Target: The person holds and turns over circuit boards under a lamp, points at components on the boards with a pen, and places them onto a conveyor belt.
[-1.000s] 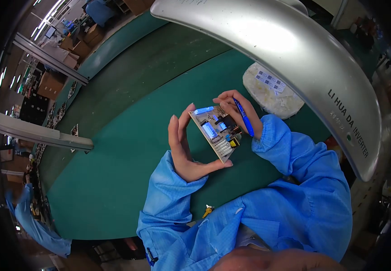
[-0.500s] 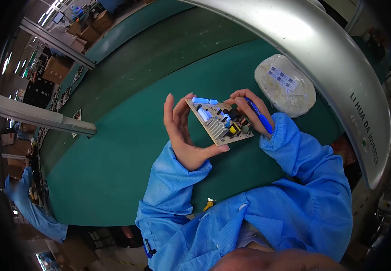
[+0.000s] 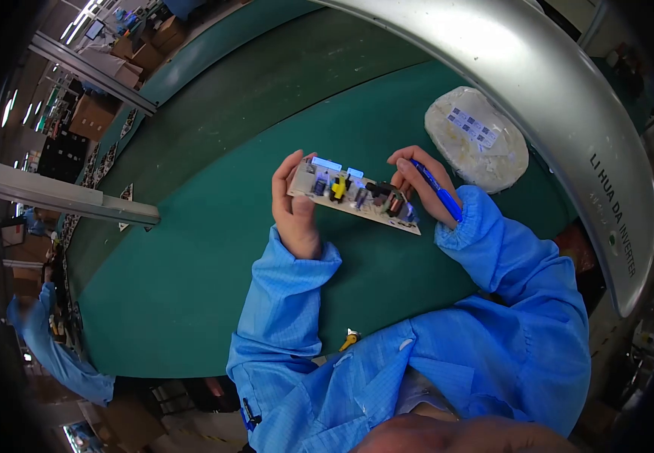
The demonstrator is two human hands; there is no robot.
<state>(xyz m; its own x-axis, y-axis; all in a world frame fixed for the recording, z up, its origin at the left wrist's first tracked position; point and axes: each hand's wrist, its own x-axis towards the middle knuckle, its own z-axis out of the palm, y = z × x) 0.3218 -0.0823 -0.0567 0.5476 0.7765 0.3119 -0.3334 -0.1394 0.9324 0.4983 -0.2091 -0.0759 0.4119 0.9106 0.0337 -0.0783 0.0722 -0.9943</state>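
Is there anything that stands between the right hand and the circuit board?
Nothing visible stands between the right hand and the circuit board: fingertips are beside its edge, and the blue pen lies on the hand's outer side.

A curved silver housing (image 3: 553,98) lettered "LI HUA DA INVERTER" is arching over the right side of a green worktable (image 3: 191,302). Near it, a whitish oval slab (image 3: 506,167) is bearing a sheet of QR-code labels (image 3: 472,127). A small yellow piece (image 3: 349,341) is lying near the front edge. At the left, a metal bar (image 3: 70,198) is jutting inward, cardboard boxes (image 3: 91,118) are sitting farther back, and a blue-clad person (image 3: 59,351) is showing lower down.
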